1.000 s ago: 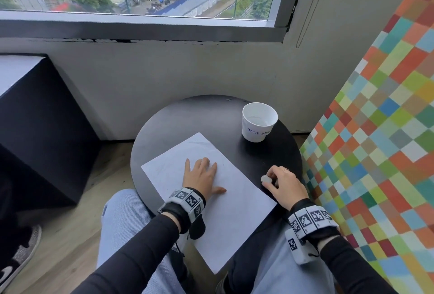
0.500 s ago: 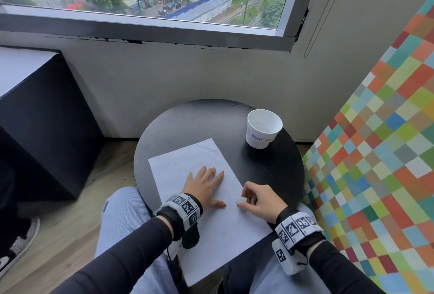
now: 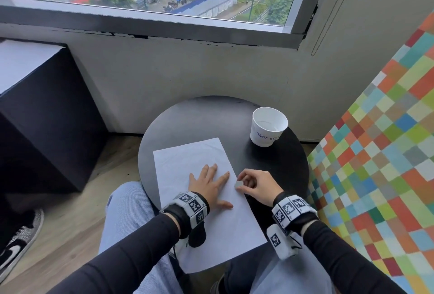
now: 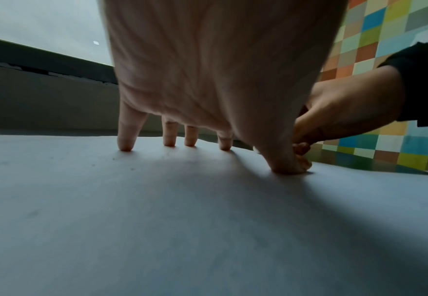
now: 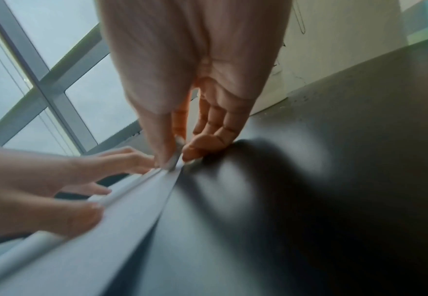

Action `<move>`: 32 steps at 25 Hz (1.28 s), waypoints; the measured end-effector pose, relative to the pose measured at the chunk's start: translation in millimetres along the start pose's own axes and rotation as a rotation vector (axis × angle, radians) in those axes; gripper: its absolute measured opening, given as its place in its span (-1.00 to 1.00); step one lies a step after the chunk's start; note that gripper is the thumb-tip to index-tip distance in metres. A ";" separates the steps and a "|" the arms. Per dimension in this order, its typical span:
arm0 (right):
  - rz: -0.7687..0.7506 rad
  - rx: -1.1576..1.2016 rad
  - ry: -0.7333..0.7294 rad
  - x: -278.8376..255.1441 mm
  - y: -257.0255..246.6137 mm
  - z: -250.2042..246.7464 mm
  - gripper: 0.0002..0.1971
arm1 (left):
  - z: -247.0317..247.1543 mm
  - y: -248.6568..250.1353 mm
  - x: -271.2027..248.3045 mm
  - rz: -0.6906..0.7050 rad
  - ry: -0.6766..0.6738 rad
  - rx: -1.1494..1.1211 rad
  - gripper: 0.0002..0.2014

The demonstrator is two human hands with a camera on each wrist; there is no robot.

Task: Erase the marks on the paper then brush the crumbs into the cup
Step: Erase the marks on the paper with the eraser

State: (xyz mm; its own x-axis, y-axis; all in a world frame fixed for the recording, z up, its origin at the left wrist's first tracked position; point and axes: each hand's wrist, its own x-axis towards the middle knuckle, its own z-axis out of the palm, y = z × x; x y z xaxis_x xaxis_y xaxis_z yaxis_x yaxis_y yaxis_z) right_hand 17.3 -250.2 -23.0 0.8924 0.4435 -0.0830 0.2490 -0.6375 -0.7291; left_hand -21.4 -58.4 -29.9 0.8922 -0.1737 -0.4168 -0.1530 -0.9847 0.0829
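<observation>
While my right hand (image 3: pixel 254 186) pinches the eraser (image 3: pixel 238 184) at the paper's (image 3: pixel 187 159) right edge, my left hand (image 3: pixel 207 186) lies flat, fingers spread, pinning the sheet. Erasing looks underway; next I'd rub toward the faint marks, cup (image 3: pixel 267 137) waiting well beyond.

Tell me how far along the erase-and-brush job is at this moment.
Early. Done: the left hand is spread flat on the paper, and the right hand pinches the eraser at the paper's right edge. In hand: starting to erase. Left: brushing crumbs into the cup, which stands apart, upright.
</observation>
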 end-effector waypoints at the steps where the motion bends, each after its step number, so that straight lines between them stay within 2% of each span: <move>1: -0.007 0.005 -0.036 -1.2 0.3 -0.6 -0.90 | -0.9 0.9 -0.1 -0.002 -0.010 0.006 -0.03; 3: -0.005 -0.016 -0.060 -1.3 -1.0 0.5 -0.91 | -2.4 2.2 -0.5 -0.009 -0.015 0.014 -0.03; 7: 0.042 -0.027 0.033 1.7 -5.6 5.7 -0.93 | -2.7 2.9 -0.9 -0.008 -0.027 0.009 -0.04; 10: 0.024 -0.052 -0.077 -0.7 -8.2 5.0 -0.92 | -2.9 3.5 -2.0 -0.014 -0.035 0.026 -0.04; 14: 0.063 -0.063 0.032 5.7 -9.5 3.4 -0.94 | -3.9 4.7 -0.8 -0.014 -0.040 0.028 -0.05; 18: 0.019 -0.088 -0.114 3.1 -8.9 3.3 -0.91 | -3.5 5.4 -2.1 -0.023 -0.060 0.020 -0.04; 21: 0.028 -0.140 0.007 5.8 -10.4 4.0 -0.94 | -3.0 7.1 -1.4 -0.032 -0.053 0.027 -0.06; 25: 0.024 -0.103 -0.142 3.3 -8.5 1.4 -0.91 | -4.6 7.6 -2.8 -0.034 -0.075 0.027 -0.05; 29: 0.039 -0.120 0.001 4.1 -8.2 3.5 -0.92 | -5.9 7.7 -2.1 -0.026 -0.076 0.030 -0.04; 32: 0.043 -0.047 -0.151 4.1 -8.4 0.6 -0.91 | -6.8 6.8 -4.7 -0.022 -0.089 0.032 -0.03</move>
State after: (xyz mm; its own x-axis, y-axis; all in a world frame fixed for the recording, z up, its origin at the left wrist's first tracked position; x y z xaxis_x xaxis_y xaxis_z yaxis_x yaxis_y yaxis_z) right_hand 18.6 -242.6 -17.7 0.8371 0.5022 -0.2170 0.2320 -0.6850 -0.6906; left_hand -23.8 -64.2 -21.2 0.8547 -0.1508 -0.4968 -0.1483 -0.9879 0.0447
